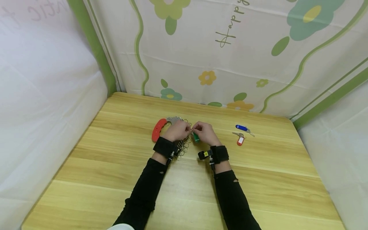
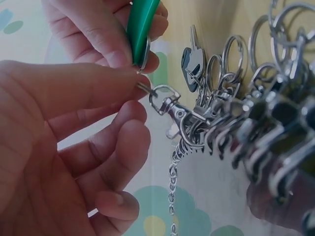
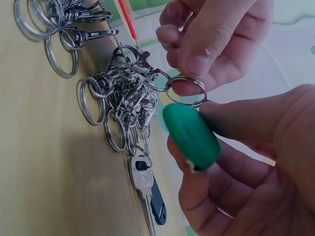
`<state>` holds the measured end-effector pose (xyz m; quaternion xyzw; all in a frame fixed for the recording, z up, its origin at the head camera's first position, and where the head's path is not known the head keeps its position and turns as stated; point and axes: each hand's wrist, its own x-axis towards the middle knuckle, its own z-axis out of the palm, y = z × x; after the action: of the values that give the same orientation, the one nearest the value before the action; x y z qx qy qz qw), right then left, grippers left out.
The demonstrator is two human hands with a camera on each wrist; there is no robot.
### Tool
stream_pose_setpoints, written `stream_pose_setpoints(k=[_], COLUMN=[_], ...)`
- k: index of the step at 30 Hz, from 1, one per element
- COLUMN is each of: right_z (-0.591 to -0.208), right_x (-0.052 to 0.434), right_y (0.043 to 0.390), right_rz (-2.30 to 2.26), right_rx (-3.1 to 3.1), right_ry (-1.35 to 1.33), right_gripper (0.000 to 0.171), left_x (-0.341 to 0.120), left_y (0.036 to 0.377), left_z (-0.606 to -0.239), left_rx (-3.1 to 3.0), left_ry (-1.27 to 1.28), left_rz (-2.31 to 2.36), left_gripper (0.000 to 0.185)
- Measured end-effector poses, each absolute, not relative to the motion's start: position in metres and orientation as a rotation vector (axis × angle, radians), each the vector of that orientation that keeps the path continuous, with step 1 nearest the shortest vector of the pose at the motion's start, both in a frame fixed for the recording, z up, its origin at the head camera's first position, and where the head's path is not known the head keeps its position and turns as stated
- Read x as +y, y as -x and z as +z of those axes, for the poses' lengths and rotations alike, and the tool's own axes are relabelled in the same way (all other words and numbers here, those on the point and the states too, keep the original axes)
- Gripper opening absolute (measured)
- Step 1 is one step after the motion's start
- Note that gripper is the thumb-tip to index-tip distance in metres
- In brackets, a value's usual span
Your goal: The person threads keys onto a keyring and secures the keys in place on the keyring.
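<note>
My left hand (image 1: 179, 130) pinches a split ring (image 3: 201, 85) between thumb and forefinger. That ring joins a swivel clasp (image 2: 176, 110) on a key holder, which has a red handle (image 1: 157, 131), a grey metal plate and a row of clasps with rings. Close beside it, my right hand (image 1: 207, 133) pinches a green key tag (image 3: 192, 135) next to the split ring. Whether the tag's own link is threaded on the ring cannot be told. A key (image 3: 142, 179) and a black piece hang from another ring of the holder.
On the wooden table (image 1: 267, 182), right of my hands, lie a blue key tag (image 1: 241, 127) with a key and a red key tag (image 1: 240, 141) with a key. A printed cloth (image 1: 184, 57) stands behind the table, with white cloth walls at both sides.
</note>
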<state>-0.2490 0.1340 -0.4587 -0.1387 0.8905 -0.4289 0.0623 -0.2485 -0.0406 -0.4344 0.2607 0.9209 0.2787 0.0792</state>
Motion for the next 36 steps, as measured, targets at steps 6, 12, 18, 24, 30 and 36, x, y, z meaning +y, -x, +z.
stream_pose_setpoints(k=[6,12,18,24,30,36], right_z=[-0.4594,-0.4568,-0.4540,-0.4540,-0.4546,-0.4540], right_x=[0.1341,0.1328,0.1318,0.1317,0.1319,0.1320], right_y=[0.2498,0.2487,0.2475,0.2470,0.2469,0.2466], right_rz=[-1.286,-1.259,-1.240,-1.249,-1.255,-1.247], right_rx=[2.701,2.710,2.698,2.704,2.722,2.717], right_ry=[0.416,0.423,0.460,0.438,0.415,0.446], right_gripper=[0.005,0.005,0.006,0.006,0.006,0.005], left_x=[-0.0400,-0.0396,-0.0392,-0.0396,-0.0397,-0.0391], left_y=[0.2517,0.2504,0.2498,0.2503,0.2505,0.2502], left_z=[-0.4376,-0.4360,-0.4354,-0.4362,-0.4364,-0.4359], left_rx=[2.739,2.738,2.753,2.754,2.757,2.762], left_ry=[-0.767,-0.739,-0.704,-0.720,-0.742,-0.714], left_rz=[0.793,0.762,0.759,0.788,0.768,0.751], left_gripper=[0.018,0.017,0.019,0.018,0.017,0.022])
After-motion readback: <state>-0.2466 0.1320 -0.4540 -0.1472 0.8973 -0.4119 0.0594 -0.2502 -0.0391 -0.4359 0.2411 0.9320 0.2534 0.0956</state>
